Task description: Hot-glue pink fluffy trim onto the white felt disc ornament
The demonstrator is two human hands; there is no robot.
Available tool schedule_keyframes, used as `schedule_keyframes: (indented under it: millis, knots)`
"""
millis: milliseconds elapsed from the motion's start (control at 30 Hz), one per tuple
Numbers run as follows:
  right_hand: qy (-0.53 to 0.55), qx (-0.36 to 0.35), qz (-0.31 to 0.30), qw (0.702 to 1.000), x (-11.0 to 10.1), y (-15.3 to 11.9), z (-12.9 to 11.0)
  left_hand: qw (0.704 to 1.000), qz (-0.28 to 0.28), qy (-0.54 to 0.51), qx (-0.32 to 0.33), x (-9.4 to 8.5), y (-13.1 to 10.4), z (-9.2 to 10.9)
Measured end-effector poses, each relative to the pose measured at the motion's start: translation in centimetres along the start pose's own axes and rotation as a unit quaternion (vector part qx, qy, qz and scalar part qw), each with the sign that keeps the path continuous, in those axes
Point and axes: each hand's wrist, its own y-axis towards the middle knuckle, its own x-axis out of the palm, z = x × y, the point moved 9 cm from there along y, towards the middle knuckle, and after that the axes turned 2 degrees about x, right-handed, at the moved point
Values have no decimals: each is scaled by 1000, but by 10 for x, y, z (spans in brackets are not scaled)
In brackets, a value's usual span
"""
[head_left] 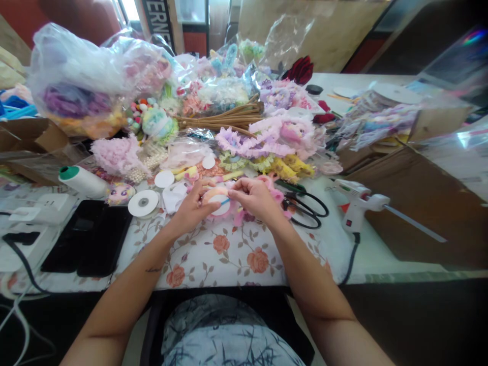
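Note:
Between my hands is a round peach-pink piece with a white disc [220,205] on its near face. A short, thin blue strip [225,202] lies across the disc. My left hand [196,206] is closed on the left side of the piece, thumb on the disc. The fingers of my right hand [253,195] are pinched together at its right edge, near the end of the strip; what they grip is too small to make out. Pink fluffy pieces [269,183] lie behind and beside my right hand. Black-handled scissors [308,211] rest just right of it.
A white glue gun [356,203] with a glue stick stands at right, before a cardboard box [415,208]. Ribbon trims [251,142] and bagged yarn [76,101] crowd the back. At left are a ribbon spool [144,203], a thread cone [82,181], dark phones [87,239] and power strips [23,244].

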Motion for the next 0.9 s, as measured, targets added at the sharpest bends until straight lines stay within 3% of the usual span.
schedule_keyframes:
  millis: [267,667,900]
  knots:
    - [18,-20,11,1000,3,0,9,999,32,22,-10,-3,-1,-2]
    - [110,38,-4,993,10,0,30,998,43,36,-34,-3,-2,-9]
    - [156,16,99,983,4,0,37,994,69,-70,-50,-1,-1,-6]
